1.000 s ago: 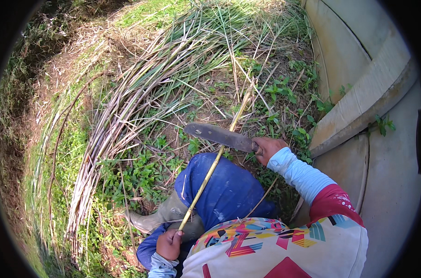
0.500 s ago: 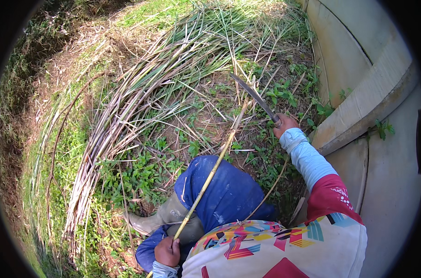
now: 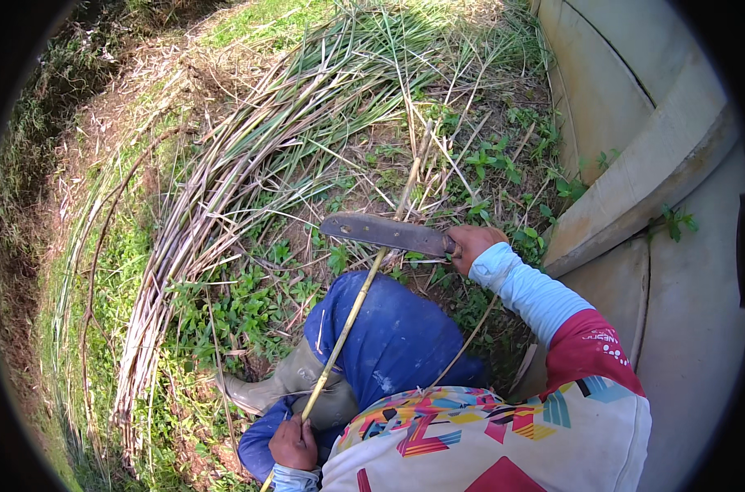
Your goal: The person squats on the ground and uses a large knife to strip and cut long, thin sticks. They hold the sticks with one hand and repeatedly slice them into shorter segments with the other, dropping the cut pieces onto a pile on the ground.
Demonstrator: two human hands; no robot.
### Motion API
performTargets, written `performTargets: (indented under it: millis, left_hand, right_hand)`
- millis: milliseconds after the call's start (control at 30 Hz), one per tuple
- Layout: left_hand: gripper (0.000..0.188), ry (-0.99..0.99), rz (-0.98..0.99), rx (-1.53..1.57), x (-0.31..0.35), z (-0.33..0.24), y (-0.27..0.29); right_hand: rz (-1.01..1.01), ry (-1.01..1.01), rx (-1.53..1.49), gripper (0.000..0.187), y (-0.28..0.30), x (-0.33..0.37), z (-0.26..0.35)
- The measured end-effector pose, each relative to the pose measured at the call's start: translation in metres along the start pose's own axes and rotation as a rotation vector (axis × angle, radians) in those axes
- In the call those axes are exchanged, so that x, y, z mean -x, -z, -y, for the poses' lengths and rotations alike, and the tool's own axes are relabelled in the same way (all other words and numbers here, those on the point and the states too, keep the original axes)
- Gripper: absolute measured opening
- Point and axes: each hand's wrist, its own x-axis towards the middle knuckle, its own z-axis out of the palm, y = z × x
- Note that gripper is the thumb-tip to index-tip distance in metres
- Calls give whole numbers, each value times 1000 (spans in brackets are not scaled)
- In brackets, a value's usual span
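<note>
My left hand point(image 3: 294, 443) is closed round the lower part of a long yellowish cane stalk point(image 3: 352, 316). The stalk slants up and away across my bent knee, and its far end is over the ground litter. In my right hand point(image 3: 475, 244) is a machete point(image 3: 385, 233), gripped by its handle. Its broad dark blade points left and crosses over the stalk just beyond my knee. Whether the blade touches the stalk, I cannot tell. To the left lies a big heap of cut stalks point(image 3: 217, 201) with green, leafy far ends.
A pale concrete wall point(image 3: 610, 107) with a slanting buttress point(image 3: 647, 184) rises close on my right. Low green weeds point(image 3: 258, 316) and dry litter cover the ground. My blue-trousered legs point(image 3: 397, 336) and a grey-green rubber boot point(image 3: 274, 381) are folded in front of me.
The machete has come nearer and turned its blade leftward across the stalk, my right hand moving slightly left and down. My left hand keeps its hold on the stalk.
</note>
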Motion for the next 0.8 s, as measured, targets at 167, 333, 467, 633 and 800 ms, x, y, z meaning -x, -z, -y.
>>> performTargets:
  millis: [167,333,467,633,800]
  left_hand:
    - [21,27,-48,-11,2,1,0]
    - [22,41,10,-57,12,3,5]
    - [22,7,-5,0,7,5,0]
    - [22,16,-7,-37,13,6,3]
    - [22,18,-59,-30,17,2,10]
  right_hand:
    - [-17,282,-51,39,-22,33,41]
    - [-77,97,53,37,-35,14,3]
    - [-150,-436,-84,36,9,-15,-27]
    - [-16,0,14,35,0,18,20]
    - [-55,262,91,36,-17,7,11]
